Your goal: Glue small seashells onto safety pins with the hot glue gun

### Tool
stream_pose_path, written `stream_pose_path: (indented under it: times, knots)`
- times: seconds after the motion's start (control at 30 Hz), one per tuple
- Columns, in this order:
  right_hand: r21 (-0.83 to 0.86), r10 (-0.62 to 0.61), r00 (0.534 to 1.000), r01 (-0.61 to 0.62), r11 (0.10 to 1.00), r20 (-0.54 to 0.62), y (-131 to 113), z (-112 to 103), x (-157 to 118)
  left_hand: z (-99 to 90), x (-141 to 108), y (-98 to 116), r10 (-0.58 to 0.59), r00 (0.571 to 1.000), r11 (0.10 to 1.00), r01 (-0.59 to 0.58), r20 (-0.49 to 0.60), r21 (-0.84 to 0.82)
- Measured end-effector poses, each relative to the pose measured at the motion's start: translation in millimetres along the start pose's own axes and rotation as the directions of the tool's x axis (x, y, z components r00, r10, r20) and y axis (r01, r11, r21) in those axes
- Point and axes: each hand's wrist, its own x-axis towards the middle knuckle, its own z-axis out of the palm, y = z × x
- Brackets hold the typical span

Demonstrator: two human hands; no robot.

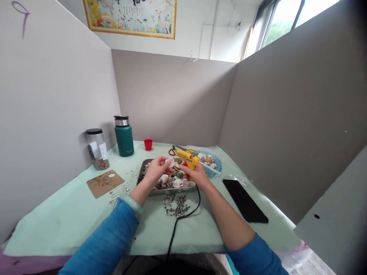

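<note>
My left hand (156,169) pinches a pale shell piece (170,163), white with a pinkish tint, between thumb and fingers. In my right hand (198,176) is a yellow hot glue gun (187,156), its nozzle end pointing away to the left and a white glue stick (210,168) sticking out of its back. Both hands are over a metal tray (146,191) full of mixed shells (177,183). The gun's black cord (189,215) runs down over the table's front edge. Close in front of the tray lies a pile of small metal clips (176,205).
A blue glass dish (218,163) of shells and red-handled pliers (172,151) lie behind my right hand. At left are a brown board (104,184), metal pins (119,193), a jar (97,149), a green bottle (124,140) and a red cup (148,144). A black slab (245,200) lies right.
</note>
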Motion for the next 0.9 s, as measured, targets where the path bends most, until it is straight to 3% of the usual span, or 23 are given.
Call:
stream_pose_path:
  times: [0.2,0.53,0.6,0.77,0.9]
  knots:
    - [-0.039,-0.029,0.999,0.030,0.999,0.029,4,-1,0,11.0,-7,-5,0.078,0.988,0.985,-0.097,0.132,0.140]
    - [-0.057,-0.028,0.999,0.030,0.998,0.035,1,-2,-1,16.6,-13,-1,-0.033,0.959,0.998,0.018,0.282,0.057]
    - [-0.049,-0.035,0.999,0.037,0.998,0.041,0,-2,-1,15.3,-11,-1,-0.044,0.971,0.998,0.031,0.236,0.062]
    - [-0.015,-0.043,0.999,0.044,0.999,0.030,1,-2,-1,7.0,-6,2,-0.035,0.999,0.999,0.035,0.002,-0.001]
    - [-0.013,-0.035,0.999,0.036,0.999,0.034,2,-3,-2,0.1,-4,5,-0.067,0.997,0.995,0.064,-0.037,-0.075]
